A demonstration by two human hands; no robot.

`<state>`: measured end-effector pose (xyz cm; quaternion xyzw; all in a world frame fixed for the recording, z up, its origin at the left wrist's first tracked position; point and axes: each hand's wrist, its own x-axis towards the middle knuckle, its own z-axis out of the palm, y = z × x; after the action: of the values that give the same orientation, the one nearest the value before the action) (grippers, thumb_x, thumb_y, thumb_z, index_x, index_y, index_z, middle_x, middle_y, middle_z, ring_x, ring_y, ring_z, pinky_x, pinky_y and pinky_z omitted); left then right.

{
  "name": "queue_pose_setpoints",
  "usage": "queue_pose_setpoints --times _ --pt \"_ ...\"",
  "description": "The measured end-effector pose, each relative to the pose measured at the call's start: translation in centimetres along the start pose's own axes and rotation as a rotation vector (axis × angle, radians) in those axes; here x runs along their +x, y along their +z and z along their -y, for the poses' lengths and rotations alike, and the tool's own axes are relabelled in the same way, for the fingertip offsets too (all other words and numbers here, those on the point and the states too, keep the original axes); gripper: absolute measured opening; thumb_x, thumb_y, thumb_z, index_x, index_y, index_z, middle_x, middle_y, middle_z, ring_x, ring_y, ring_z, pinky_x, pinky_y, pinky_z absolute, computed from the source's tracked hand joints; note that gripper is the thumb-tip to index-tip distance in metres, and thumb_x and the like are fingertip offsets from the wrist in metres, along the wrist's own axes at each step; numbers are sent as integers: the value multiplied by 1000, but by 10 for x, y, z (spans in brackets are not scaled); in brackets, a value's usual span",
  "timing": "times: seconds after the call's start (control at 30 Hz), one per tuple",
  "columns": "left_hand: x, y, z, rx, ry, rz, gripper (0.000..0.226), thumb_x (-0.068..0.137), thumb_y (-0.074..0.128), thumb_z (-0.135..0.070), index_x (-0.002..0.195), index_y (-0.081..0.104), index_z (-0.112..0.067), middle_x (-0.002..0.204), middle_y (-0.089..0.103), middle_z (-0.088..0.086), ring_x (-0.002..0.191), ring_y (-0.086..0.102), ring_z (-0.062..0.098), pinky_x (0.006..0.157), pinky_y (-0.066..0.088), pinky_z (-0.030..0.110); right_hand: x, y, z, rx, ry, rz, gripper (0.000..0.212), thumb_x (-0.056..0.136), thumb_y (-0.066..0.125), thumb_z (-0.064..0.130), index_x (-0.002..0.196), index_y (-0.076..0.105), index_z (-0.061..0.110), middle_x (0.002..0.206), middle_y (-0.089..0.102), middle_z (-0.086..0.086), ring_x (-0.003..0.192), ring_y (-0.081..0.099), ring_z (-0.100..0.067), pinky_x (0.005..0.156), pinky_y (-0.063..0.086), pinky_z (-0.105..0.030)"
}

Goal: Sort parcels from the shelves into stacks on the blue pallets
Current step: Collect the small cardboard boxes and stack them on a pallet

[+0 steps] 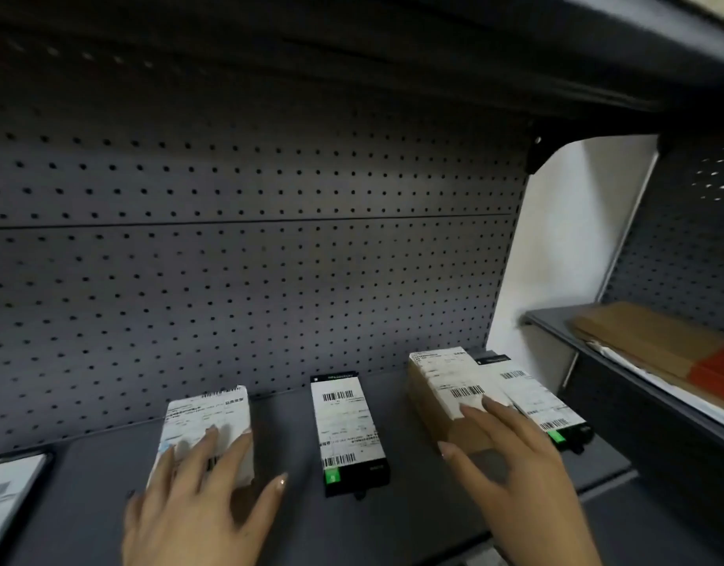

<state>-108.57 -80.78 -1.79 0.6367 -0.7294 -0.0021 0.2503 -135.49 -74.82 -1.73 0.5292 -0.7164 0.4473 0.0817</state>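
Left hand (196,512) spreads straight fingers on a white-labelled parcel (207,420); right hand (515,471) lays straight fingers on a brown labelled box (435,402). Both lie flat on the shelf (413,484), long axes pointing at the pegboard (270,259), with 1 black box (350,430) between.

Cut-off hands, covered parcel ends, unreadable labels

The left hand (196,500) and the right hand (515,455) both run off the bottom edge of the frame at the wrist. The left hand's spread fingers cover the near end of the white parcel (207,418) and most of its barcode; whether they press on it cannot be told. The right hand hides the near end of the brown box (427,398) and part of the black box (544,406) just beside it. At lower left, a labelled parcel (8,496) is cut by the frame's edge. At right, the brown parcels (654,341) are blurred and cut off. The print on every label is too small to read.
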Motion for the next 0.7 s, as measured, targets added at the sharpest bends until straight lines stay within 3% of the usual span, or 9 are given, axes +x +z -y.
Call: queue_pose_setpoints --times 0.13,0.3,0.43,0.6,0.7 --pt "8 8 -5 91 -125 22 77 68 18 -90 112 58 -41 124 64 0 115 54 42 81 43 68 22 21 -30 -70 -23 -9 54 64 52 67 101 72 32 125 60 -2 120 49 -36 94 39 -62" --pt "20 20 0 124 -210 22 73 57 38 -88 114 56 -47 127 61 -10 118 53 35 80 47 62 45 47 -48 -202 3 95 55 61 45 72 102 68 43 131 57 2 127 35 -27 95 34 -66" --pt "26 27 3 111 -202 -48 67 55 43 -78 118 46 -55 128 58 -18 120 47 26 75 50 59 60 64 -58 -170 -56 97 52 60 48 65 100 70 40 123 58 11 118 51 -34 97 36 -49" --pt "30 34 4 78 -184 -148 58 55 47 -68 111 54 -53 124 61 -18 120 43 15 79 50 57 70 72 -56 -78 -102 -8 43 65 51 49 92 75 26 110 68 -2 103 60 -33 103 25 -18" --pt "27 30 1 -8 -163 -286 51 60 49 -62 103 68 -45 119 64 -15 118 49 14 86 49 53 74 71 -40 -15 -191 -60 42 67 53 45 93 75 20 109 68 -4 102 60 -31 105 25 -19"
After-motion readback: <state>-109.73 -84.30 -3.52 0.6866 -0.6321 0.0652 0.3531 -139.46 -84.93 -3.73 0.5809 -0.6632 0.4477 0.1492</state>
